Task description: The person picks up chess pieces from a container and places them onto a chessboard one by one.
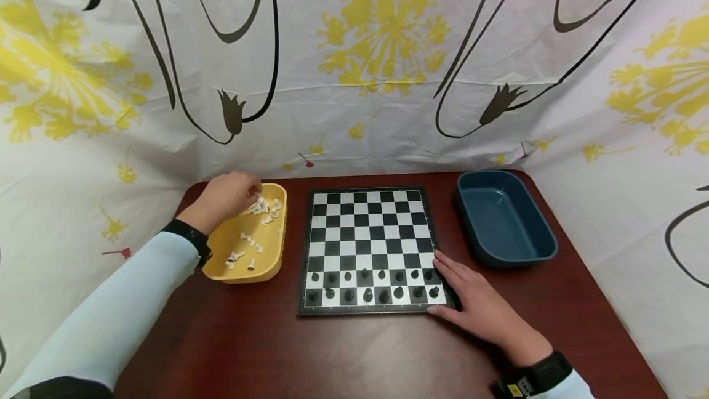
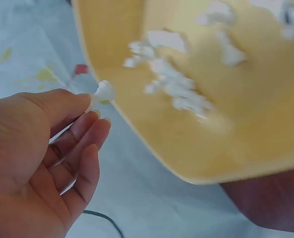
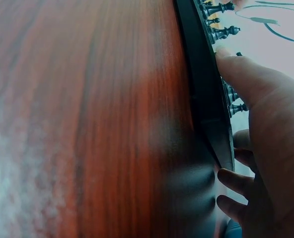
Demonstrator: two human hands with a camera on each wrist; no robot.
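White chess piece (image 2: 104,91): pinched between thumb and fingertips of the left hand (image 1: 224,197), held over the far end of the yellow tray (image 1: 271,266), where the other white pieces (image 1: 260,208) lie loose. Chessboard (image 1: 368,226): steadied at its near right corner by the right hand (image 1: 476,306), fingers straight and spread. Black pieces (image 1: 373,285): ranked on the two nearest rows. Blue tray (image 1: 504,220): right of the board.
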